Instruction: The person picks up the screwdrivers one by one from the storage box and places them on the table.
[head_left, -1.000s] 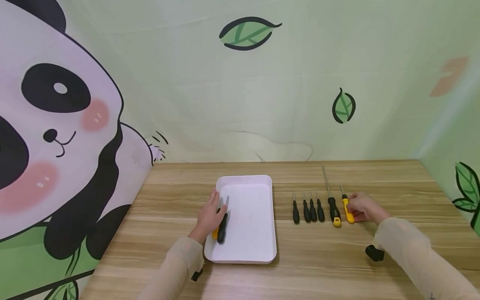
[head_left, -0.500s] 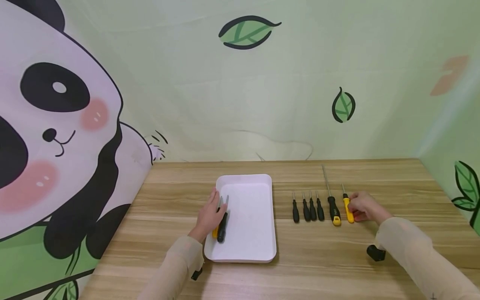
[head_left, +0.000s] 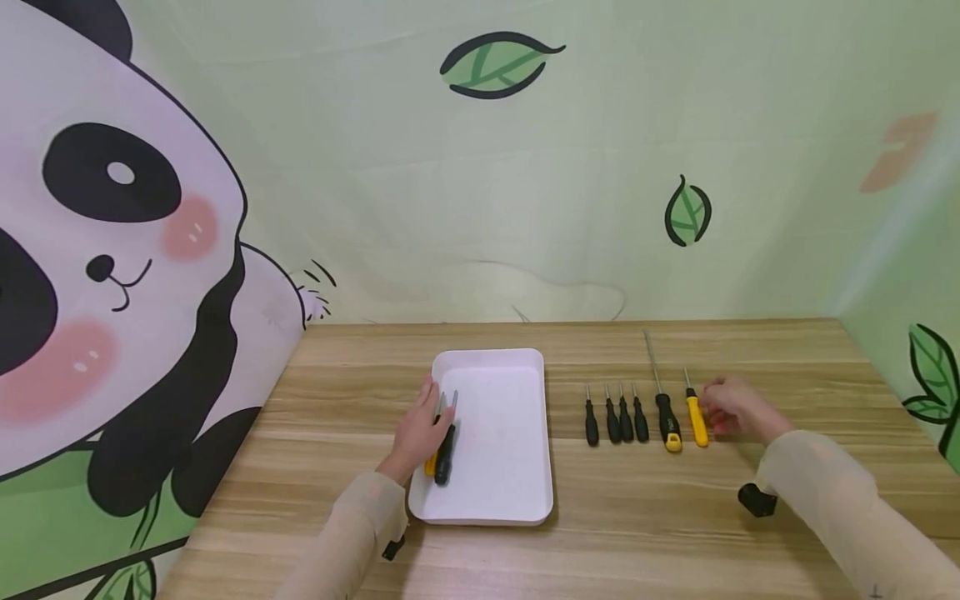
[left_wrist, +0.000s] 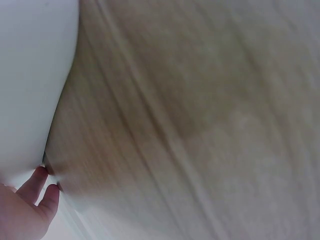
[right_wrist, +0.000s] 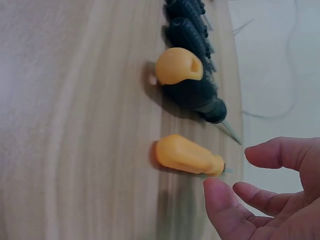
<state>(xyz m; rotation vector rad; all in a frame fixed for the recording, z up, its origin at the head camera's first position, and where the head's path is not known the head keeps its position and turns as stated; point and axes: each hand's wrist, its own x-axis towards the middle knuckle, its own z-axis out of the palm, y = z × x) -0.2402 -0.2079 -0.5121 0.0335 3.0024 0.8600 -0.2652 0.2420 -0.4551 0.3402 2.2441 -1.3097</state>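
My left hand holds the left rim of the white tray, its thumb side over the inside; in the left wrist view its fingertips are low at the tray's outer wall. Inside the tray, beside that hand, lie a black-handled screwdriver and a partly hidden yellow-handled one. My right hand is just right of a screwdriver with a yellow handle, which lies on the table with its tip pointing away. In the right wrist view the thumb and fingers are parted and hold nothing.
Left of the yellow screwdriver lies a long black one with a yellow end. Several small black screwdrivers form a row between it and the tray. A wall with a printed panda and leaves rises behind the wooden table.
The right hand has let go of the yellow screwdriver and drawn slightly right of it, after shifting it a little to line up beside the long one. The left hand stays on the tray.
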